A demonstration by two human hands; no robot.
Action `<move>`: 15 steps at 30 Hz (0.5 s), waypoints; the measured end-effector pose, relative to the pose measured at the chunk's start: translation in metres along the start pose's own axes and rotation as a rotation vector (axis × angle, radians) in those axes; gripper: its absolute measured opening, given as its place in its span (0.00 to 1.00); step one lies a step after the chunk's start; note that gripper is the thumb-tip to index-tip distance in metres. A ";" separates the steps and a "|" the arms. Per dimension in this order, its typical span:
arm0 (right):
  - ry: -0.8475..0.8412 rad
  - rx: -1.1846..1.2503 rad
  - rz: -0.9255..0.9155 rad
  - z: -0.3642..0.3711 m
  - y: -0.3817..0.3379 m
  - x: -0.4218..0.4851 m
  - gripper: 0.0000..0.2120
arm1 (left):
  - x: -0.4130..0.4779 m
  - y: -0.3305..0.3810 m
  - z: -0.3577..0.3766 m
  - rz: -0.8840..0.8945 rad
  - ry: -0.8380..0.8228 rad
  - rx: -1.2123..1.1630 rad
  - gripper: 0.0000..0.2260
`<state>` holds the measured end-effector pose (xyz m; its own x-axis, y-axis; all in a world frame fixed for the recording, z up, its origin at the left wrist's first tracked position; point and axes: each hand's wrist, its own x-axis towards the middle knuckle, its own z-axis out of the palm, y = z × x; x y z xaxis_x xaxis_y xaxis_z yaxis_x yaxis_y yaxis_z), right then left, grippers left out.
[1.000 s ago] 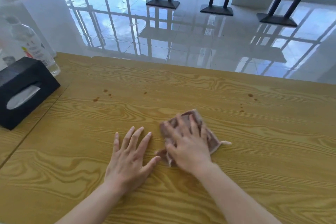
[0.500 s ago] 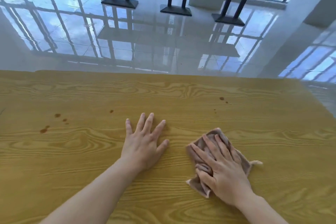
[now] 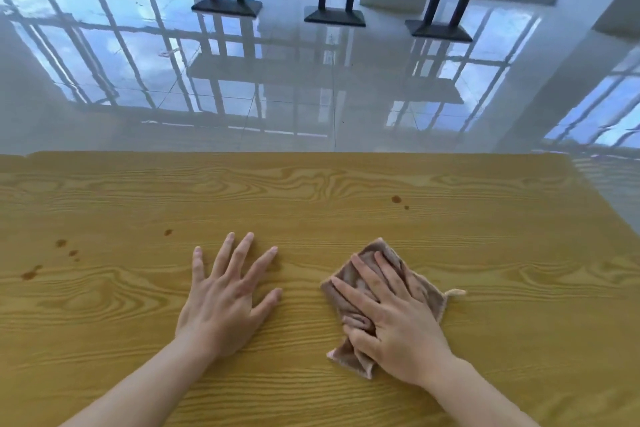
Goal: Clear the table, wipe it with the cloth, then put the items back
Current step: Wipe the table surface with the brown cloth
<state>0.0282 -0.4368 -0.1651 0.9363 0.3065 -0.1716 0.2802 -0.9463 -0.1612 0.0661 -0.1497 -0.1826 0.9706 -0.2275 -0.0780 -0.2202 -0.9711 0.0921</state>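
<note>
Yellow-brown wood grain runs across the one table (image 3: 485,253) under my two hands. One cloth (image 3: 426,288), pinkish-brown and rumpled, lies on the right half of the tabletop near my edge, with a small pale loop (image 3: 457,292) sticking out of its right corner.

My right hand (image 3: 391,322) lies flat on top of the cloth. Its fingers (image 3: 375,279) are straight and spread, pressing the fabric down rather than gripping it, and the thumb rests over the bunched lower folds. My left hand (image 3: 225,302) is flat on the bare wood just to the left of the cloth, apart from it, with its fingers fanned out and relaxed and nothing in it.

I count two groups of dark brown spots. The left spots (image 3: 61,243) are four clear marks plus a faint speck, scattered well to the left of my left hand. The right spots (image 3: 396,199) are two, one larger and one smaller, lying beyond the cloth toward the far edge.

Past the table is a glossy pale floor (image 3: 311,97) mirroring the window frames. Three black table bases (image 3: 335,17) stand on it, each carrying a pair of dark posts.
</note>
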 end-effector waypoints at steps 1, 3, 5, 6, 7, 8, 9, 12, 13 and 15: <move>0.002 -0.008 0.056 -0.003 0.017 0.006 0.30 | 0.000 0.001 0.000 -0.003 -0.009 0.001 0.32; 0.023 0.026 0.242 -0.011 0.039 0.038 0.29 | -0.001 0.002 0.000 -0.017 -0.004 0.010 0.32; 0.028 0.076 0.361 -0.015 0.033 0.078 0.30 | -0.001 0.003 0.000 -0.030 0.018 0.013 0.32; 0.025 0.073 0.341 -0.013 0.020 0.090 0.30 | -0.001 0.003 0.000 -0.031 0.019 0.014 0.31; 0.027 0.062 0.268 -0.011 0.004 0.091 0.31 | -0.001 0.003 0.001 -0.033 0.021 0.014 0.31; 0.024 0.051 0.156 -0.009 -0.012 0.081 0.31 | 0.000 0.002 0.001 -0.033 0.029 0.011 0.31; 0.015 0.038 0.028 -0.007 -0.021 0.062 0.31 | 0.000 0.002 0.002 -0.032 0.035 0.005 0.31; 0.001 0.038 -0.106 -0.005 0.006 0.006 0.30 | 0.000 0.001 0.004 -0.060 0.043 -0.012 0.31; 0.011 -0.001 -0.043 -0.006 0.030 0.000 0.30 | 0.000 0.001 0.004 -0.069 0.042 -0.014 0.31; 0.033 -0.068 0.184 -0.013 0.082 0.010 0.30 | 0.000 0.001 0.005 -0.065 0.043 -0.009 0.31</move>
<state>0.0630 -0.5124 -0.1675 0.9792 0.1254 -0.1595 0.1166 -0.9911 -0.0638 0.0651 -0.1505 -0.1877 0.9861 -0.1606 -0.0416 -0.1560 -0.9830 0.0971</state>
